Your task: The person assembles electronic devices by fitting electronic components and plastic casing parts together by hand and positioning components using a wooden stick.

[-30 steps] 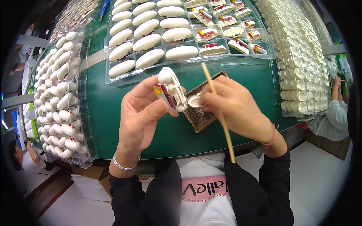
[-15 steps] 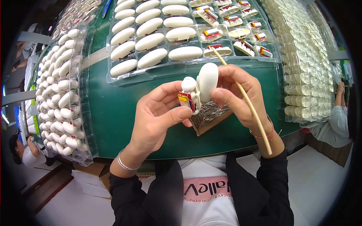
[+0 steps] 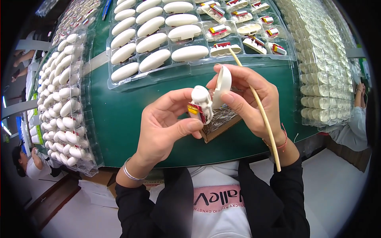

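Left hand (image 3: 160, 129) pinches one white rounded plastic shell (image 3: 200, 95). Right hand (image 3: 258, 101) (fingers curled) holds one white oval cover (image 3: 224, 85) and one tan wooden stick (image 3: 260, 108).

The shell half (image 3: 223, 85) is seen to be moulded in smooth white plastic with a soft sheen. A similar finish is carried by the open casing (image 3: 199, 94). The stick (image 3: 260, 107) is made of pale, matt wood. The tray (image 3: 178, 66) is formed from clear, glossy plastic (highlights are thrown along its edges). Metallic-looking slivers (image 3: 225, 116) are contained nearby. The bangle (image 3: 127, 171) is finished in polished silvery metal; the sleeves (image 3: 135, 204) are made of matt black cloth.
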